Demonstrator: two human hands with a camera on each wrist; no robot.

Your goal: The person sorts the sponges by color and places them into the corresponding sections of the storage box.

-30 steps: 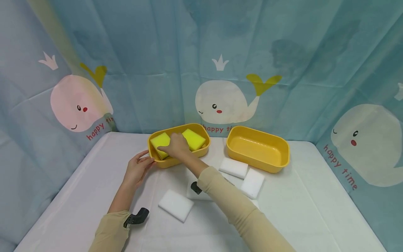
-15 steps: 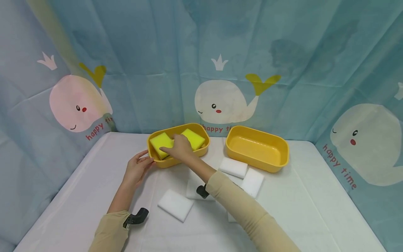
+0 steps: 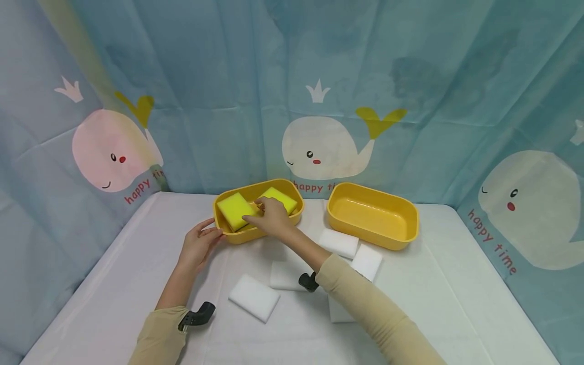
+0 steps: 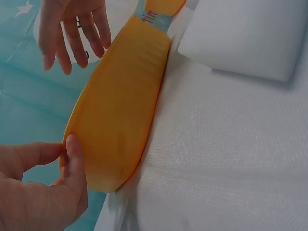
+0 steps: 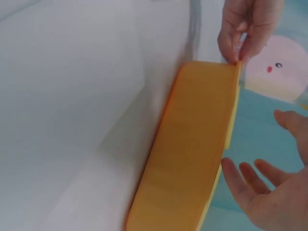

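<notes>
Head view, left hand pinching yellow tray, right hand loosely spread above, left sponge between hands

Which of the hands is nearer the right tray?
Right. The right hand is over the left tray, to the left of the right tray; the left hand pinches the left tray's left end, farther away.

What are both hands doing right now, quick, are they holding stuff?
Left hand: holding, pinching the rim of the yellow tray with the yellow sponges.
Right hand: open over that tray, holding nothing.
</notes>
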